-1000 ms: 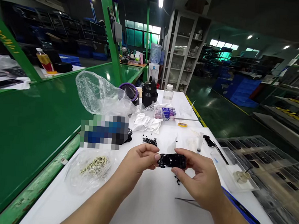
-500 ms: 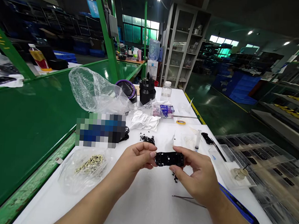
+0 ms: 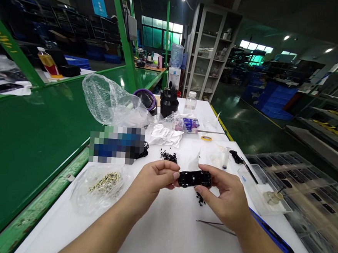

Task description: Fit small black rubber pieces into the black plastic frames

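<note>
Between my two hands, a black plastic part [image 3: 194, 179] with a small light hole near its middle is held level above the white table [image 3: 161, 234]. My left hand [image 3: 162, 176] pinches its left end between thumb and fingers. Its right end is gripped by my right hand [image 3: 225, 190], thumb below and fingers above. Beyond the part lies a pile of small black pieces [image 3: 169, 156]. More black bits [image 3: 200, 199] lie beside my right thumb. Thin metal tweezers [image 3: 212, 223] rest on the table, partly hidden behind my right wrist.
At left sits a clear bag of small yellowish-and-black parts [image 3: 107, 182]. A syringe [image 3: 226, 158], a clear tray with a small glass jar [image 3: 273, 196] and a blue tool [image 3: 274, 236] lie at right. A black bottle [image 3: 169, 102] and crumpled white tissue [image 3: 166, 135] stand farther back.
The whole view has shifted slightly, so everything sits a little farther right. Both hands keep the same hold on the black part, which looks slightly tilted compared with before.
</note>
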### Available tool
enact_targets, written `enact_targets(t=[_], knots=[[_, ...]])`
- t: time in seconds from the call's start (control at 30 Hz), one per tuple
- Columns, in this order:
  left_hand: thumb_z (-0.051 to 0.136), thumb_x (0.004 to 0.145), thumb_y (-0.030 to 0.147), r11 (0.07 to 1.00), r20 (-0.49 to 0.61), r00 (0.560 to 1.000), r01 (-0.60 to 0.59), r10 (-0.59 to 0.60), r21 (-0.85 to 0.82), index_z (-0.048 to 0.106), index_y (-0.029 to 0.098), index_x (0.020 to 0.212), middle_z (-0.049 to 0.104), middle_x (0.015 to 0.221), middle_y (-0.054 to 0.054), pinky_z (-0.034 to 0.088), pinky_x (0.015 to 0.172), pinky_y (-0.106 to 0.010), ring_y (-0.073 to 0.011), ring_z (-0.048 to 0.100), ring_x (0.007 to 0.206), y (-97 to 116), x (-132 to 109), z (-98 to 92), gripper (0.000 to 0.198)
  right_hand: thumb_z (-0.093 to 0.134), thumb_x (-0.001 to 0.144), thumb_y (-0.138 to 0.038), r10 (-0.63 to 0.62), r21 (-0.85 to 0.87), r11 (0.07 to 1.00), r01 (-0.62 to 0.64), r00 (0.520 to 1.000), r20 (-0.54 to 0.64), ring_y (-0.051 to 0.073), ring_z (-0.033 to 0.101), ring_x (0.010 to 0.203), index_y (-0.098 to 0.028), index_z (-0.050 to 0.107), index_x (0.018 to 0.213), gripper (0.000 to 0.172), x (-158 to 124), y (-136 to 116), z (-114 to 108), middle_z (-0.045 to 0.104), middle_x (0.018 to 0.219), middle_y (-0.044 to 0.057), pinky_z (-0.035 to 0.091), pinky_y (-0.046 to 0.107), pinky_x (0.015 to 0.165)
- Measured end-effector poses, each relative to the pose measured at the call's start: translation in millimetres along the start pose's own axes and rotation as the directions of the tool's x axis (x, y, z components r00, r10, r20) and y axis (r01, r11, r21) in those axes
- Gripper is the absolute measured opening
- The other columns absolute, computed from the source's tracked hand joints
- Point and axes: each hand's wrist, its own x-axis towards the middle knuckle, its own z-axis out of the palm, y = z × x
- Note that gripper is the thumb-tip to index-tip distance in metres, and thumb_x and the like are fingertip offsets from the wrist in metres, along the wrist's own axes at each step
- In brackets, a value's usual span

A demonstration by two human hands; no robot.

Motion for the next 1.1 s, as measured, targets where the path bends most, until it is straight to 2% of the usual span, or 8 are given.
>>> enact_targets(t=[0.27,0.43,0.87,1.1], knots=[[0.081,0.067,0.025,0.997,-0.043,0.998,0.049,-0.052,-0.058,0.069,0.016,0.084,0.069,0.063,0.000,0.041,0.061,-0.024,-0.0122,0.060,0.060,1.1,-0.3,1.5,0.023,0.072,0.078,-0.020,0.042,0.036,0.998,-0.042,0.999,0.016,0.016,0.061,0.064,-0.018,0.066,0.117,0.040,-0.1,0.7,1.5,0.067,0.077,0.003,0.056,0.031,0.060],[0.081,0.068,0.026,0.999,-0.023,0.999,0.023,-0.024,-0.040,0.067,0.017,0.086,0.067,0.060,0.000,0.041,0.061,-0.026,-0.0134,0.060,0.060,-0.5,-0.3,-0.7,0.024,0.071,0.078,-0.018,-0.006,0.017,1.000,0.006,1.000,0.008,0.016,0.062,0.063,-0.020,0.065,0.118,0.040,-1.2,0.1,2.0,0.067,0.077,0.002,0.055,0.031,0.059],[0.082,0.068,0.025,1.000,-0.008,1.000,-0.008,0.008,0.007,0.072,0.018,0.092,0.070,0.063,0.000,0.044,0.070,-0.028,-0.0138,0.061,0.063,3.0,-3.2,-0.9,0.028,0.072,0.079,-0.013,-0.208,-0.081,0.975,0.206,0.978,-0.012,0.020,0.068,0.080,-0.028,0.062,0.122,0.047,-5.5,-0.1,-1.8,0.072,0.099,0.004,0.056,0.032,0.069],[0.084,0.065,0.028,0.997,-0.005,0.999,-0.039,0.040,0.063,0.072,0.018,0.093,0.072,0.064,-0.002,0.048,0.069,-0.030,-0.0173,0.065,0.063,10.2,-5.9,4.6,0.032,0.072,0.079,-0.013,-0.230,-0.101,0.969,0.227,0.973,-0.014,0.020,0.068,0.078,-0.025,0.061,0.123,0.046,-4.4,-2.2,-3.5,0.073,0.098,0.006,0.056,0.033,0.068]])
